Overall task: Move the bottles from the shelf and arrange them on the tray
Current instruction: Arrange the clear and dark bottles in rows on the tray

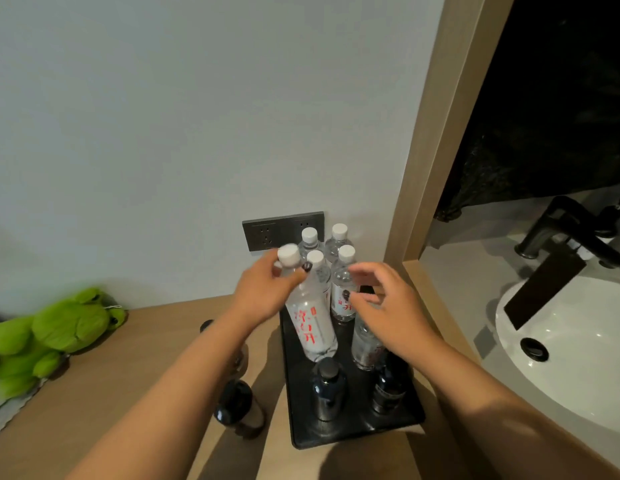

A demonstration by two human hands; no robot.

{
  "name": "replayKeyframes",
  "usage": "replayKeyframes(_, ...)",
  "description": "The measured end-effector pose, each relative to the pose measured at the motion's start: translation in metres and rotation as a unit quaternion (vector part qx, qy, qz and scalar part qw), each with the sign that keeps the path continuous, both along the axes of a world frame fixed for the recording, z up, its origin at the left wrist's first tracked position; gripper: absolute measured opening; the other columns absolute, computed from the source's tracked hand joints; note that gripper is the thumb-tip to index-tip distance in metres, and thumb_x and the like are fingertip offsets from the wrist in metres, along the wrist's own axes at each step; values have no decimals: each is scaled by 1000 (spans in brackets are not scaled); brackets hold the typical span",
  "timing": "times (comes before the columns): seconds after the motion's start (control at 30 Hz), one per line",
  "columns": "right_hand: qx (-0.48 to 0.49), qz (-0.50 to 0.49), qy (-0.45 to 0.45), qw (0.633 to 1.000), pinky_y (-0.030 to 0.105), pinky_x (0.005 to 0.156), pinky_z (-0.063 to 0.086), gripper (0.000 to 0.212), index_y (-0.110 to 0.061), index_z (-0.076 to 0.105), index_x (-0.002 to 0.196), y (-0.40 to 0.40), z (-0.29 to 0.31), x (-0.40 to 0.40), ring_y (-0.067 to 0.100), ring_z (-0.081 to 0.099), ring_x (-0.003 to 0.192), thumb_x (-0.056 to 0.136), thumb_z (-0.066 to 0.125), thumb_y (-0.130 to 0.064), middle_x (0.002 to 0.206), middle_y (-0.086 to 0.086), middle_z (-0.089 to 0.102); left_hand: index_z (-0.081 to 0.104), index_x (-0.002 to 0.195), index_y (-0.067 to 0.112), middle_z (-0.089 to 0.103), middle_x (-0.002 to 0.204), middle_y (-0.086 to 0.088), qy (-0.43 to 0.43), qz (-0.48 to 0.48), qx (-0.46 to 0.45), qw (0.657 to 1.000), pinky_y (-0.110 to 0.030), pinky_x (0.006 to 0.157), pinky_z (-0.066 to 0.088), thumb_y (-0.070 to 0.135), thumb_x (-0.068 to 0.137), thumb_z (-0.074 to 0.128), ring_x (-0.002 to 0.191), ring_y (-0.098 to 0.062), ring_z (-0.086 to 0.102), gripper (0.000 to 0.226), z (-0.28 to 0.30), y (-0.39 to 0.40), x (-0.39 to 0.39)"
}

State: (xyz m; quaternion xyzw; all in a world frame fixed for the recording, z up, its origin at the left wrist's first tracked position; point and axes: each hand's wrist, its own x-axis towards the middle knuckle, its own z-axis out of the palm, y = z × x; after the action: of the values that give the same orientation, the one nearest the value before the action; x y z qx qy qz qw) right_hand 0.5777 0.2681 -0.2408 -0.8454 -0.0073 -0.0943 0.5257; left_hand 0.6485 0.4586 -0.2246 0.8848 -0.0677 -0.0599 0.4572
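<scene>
A black tray point(357, 433) lies on the wooden counter by the wall. Several clear water bottles with white caps point(342, 282) stand at its far end. My left hand point(263, 289) grips the neck of one more clear water bottle point(312, 327) with red lettering, tilted over the tray's middle. My right hand point(388, 306) hovers with loosely spread fingers above another clear bottle point(365, 344) on the tray's right side, holding nothing. Two dark bottles point(327, 386) point(388, 389) stand at the tray's near end. Another dark bottle point(237, 407) stands on the counter left of the tray.
A green plush toy point(55, 334) lies at the counter's left. A dark wall socket point(267, 233) sits behind the bottles. A wooden frame point(426, 150) separates the counter from a white sink point(571, 341) with a black faucet point(561, 230) on the right.
</scene>
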Motion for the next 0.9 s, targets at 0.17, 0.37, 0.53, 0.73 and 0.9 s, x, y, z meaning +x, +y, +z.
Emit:
replayKeyframes(0.17,-86,143,154,974,31,95,50,66,-26,42,130,31,16,31,7,54,108,75,79,-28,119,-12,51,64,101,23,68,94,3,-70,35,97,992,-42,80,54,50,78,65,84,-19,64,36,60,2,13)
replayKeyframes(0.37,-89,131,131,979,24,87,46,66,-27,43,122,39,16,43,5,55,101,69,82,-21,109,-14,56,65,89,25,65,81,9,-80,7,101,992,-33,68,52,52,71,73,76,-12,62,34,72,3,14)
replayKeyframes(0.53,-134,155,169,964,33,94,49,69,-25,47,126,31,4,42,12,59,108,67,81,-16,119,-6,62,72,106,26,70,98,9,-33,-111,27,993,-28,78,55,23,72,82,90,-8,64,36,73,17,24)
replayKeyframes(0.73,-59,134,199,969,23,87,47,63,-29,45,123,29,-5,35,6,55,105,74,78,-10,113,-13,58,64,117,23,69,114,7,42,-187,-41,981,-32,84,57,15,75,80,97,-12,68,46,66,29,29)
replayKeyframes(0.9,-61,120,170,976,25,91,46,65,-26,48,124,25,-2,33,4,55,104,71,79,-7,109,-14,58,55,124,30,61,119,10,86,-191,-40,977,-38,81,59,22,79,77,103,-12,62,50,46,22,19)
